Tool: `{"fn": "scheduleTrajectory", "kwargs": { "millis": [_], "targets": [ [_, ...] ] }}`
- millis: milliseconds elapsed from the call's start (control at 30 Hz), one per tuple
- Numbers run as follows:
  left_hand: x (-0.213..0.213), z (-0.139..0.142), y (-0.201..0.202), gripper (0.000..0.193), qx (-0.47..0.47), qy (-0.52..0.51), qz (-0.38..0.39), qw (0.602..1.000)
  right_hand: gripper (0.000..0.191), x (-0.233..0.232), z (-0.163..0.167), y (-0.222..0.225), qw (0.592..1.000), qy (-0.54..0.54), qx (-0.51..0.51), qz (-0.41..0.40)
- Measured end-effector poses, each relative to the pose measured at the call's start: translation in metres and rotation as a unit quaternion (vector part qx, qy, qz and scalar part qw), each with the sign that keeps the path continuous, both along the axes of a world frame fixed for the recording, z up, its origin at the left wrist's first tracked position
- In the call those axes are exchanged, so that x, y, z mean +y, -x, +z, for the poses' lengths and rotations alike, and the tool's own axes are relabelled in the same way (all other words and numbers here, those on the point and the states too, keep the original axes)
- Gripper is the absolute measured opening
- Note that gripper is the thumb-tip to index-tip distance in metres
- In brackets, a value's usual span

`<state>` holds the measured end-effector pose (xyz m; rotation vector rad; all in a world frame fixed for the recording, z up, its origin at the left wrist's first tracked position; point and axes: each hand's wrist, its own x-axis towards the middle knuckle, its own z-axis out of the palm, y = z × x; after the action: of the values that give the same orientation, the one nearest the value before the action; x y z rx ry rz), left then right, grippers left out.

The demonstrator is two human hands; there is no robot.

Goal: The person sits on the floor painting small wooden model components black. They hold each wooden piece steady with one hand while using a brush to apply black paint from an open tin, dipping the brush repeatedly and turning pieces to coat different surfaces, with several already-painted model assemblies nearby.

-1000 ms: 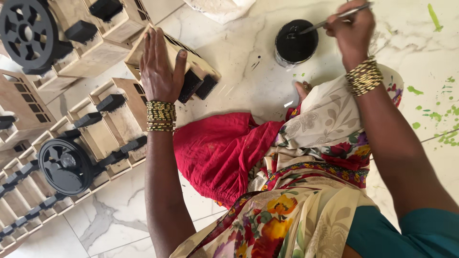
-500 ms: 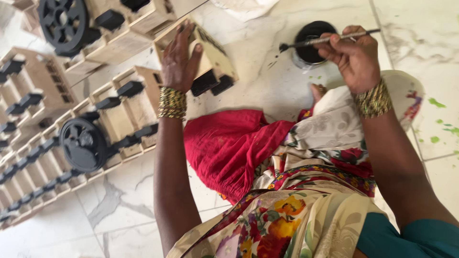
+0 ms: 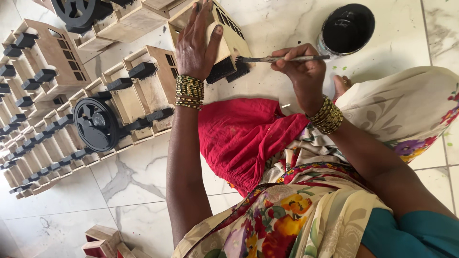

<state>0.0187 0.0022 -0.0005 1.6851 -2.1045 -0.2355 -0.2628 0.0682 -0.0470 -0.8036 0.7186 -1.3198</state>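
Note:
My left hand (image 3: 196, 40) presses flat on a pale wooden box-shaped piece (image 3: 229, 36) with slatted openings and black-painted feet, steadying it on the marble floor. My right hand (image 3: 301, 69) grips a thin paintbrush (image 3: 282, 59); its black-tipped bristles touch the piece's lower edge by the black feet. A round pot of black paint (image 3: 347, 28) stands just beyond the right hand. Both wrists wear stacked gold bangles.
Rows of similar wooden pieces with black pegs (image 3: 71, 100) and a black wheel (image 3: 98, 123) lie at the left. Another wheel (image 3: 79, 10) sits top left. Red cloth (image 3: 239, 134) and floral fabric cover my lap. Small wooden blocks (image 3: 103, 241) lie at the bottom.
My right hand has brought the brush from the paint pot over to the wooden piece. The left hand has stayed on the piece. The view has shifted closer.

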Motion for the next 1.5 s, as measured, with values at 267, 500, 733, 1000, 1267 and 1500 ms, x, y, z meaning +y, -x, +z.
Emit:
{"fn": "scheduleTrajectory", "kwargs": {
  "millis": [267,500,733,1000,1267,1500],
  "targets": [
    [0.002,-0.003,-0.001,0.059,0.000,0.001,0.003,1.000,0.020,-0.012,-0.016,-0.019,1.000,-0.017,-0.026,-0.006],
    [0.000,-0.004,-0.002,0.059,0.006,0.007,-0.006,1.000,0.018,0.001,-0.015,-0.003,0.999,-0.041,-0.010,-0.011],
    [0.000,-0.002,-0.001,0.059,-0.001,0.002,0.001,1.000,0.017,-0.011,-0.021,-0.024,0.998,-0.052,-0.038,-0.028],
    [-0.001,-0.004,-0.001,0.057,0.006,0.005,-0.003,1.000,0.019,0.006,-0.018,-0.007,0.996,-0.071,-0.024,-0.042],
    [0.000,0.000,-0.001,0.056,0.002,-0.008,-0.003,1.000,0.020,0.006,-0.018,-0.017,0.999,-0.026,-0.024,-0.001],
    [-0.003,-0.006,-0.002,0.059,-0.009,-0.005,0.014,1.000,0.019,0.007,-0.016,-0.014,0.996,-0.052,-0.040,-0.054]
  ]
}}
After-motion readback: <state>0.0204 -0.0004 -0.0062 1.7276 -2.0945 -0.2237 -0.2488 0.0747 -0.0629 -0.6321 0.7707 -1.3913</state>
